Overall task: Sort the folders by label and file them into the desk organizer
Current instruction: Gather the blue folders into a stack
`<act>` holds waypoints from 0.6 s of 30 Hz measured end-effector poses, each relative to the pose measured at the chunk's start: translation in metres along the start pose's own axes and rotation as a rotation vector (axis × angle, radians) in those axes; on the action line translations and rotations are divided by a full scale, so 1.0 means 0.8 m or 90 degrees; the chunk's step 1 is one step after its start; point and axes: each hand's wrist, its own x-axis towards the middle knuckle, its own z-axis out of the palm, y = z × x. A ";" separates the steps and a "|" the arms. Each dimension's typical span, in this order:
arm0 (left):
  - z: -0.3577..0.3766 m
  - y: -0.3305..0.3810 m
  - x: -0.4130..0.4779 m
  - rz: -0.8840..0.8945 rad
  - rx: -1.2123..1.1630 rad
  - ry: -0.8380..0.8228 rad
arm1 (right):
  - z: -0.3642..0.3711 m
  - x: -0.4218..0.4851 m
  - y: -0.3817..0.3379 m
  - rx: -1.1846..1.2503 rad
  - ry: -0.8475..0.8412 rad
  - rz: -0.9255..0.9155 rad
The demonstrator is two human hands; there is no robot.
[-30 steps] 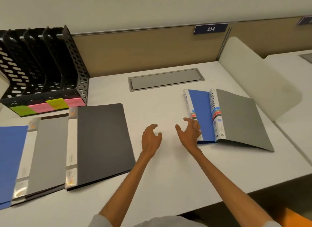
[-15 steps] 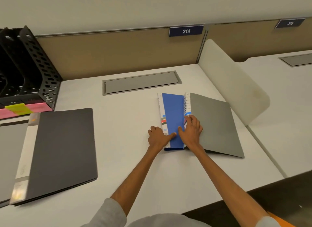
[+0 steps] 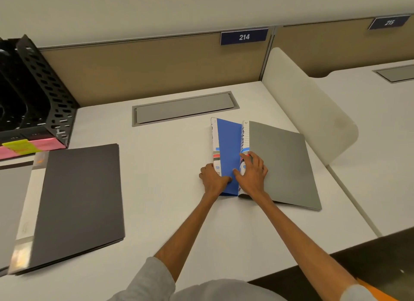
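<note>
Both hands rest on the blue folder point(image 3: 228, 152) and grey folder point(image 3: 282, 161) at mid-surface: left hand point(image 3: 212, 177) gripping blue's edge; right hand point(image 3: 253, 173) spread flat; organizer point(image 3: 44, 94) apparently empty, so filing remains

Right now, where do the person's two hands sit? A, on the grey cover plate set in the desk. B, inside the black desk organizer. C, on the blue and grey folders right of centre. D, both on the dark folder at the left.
C: the left hand rests at the blue folder and the right hand lies on the grey folder beside it, away from the dark folder and the desk organizer.
</note>
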 end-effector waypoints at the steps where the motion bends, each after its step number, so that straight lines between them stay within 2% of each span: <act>1: -0.002 0.000 0.000 -0.009 -0.050 -0.005 | 0.001 0.000 0.000 -0.002 -0.001 0.001; 4: -0.011 0.002 0.002 -0.060 -0.158 -0.021 | 0.001 0.002 0.000 -0.008 0.004 -0.003; 7: -0.023 0.011 0.004 -0.060 -0.215 -0.010 | -0.003 0.006 0.001 0.010 0.024 -0.016; 15: -0.059 0.076 -0.010 0.089 -0.232 0.098 | -0.017 0.029 -0.013 0.092 0.123 -0.018; 18: -0.075 0.098 -0.017 0.118 -0.236 0.152 | -0.022 0.043 -0.023 0.107 0.118 -0.006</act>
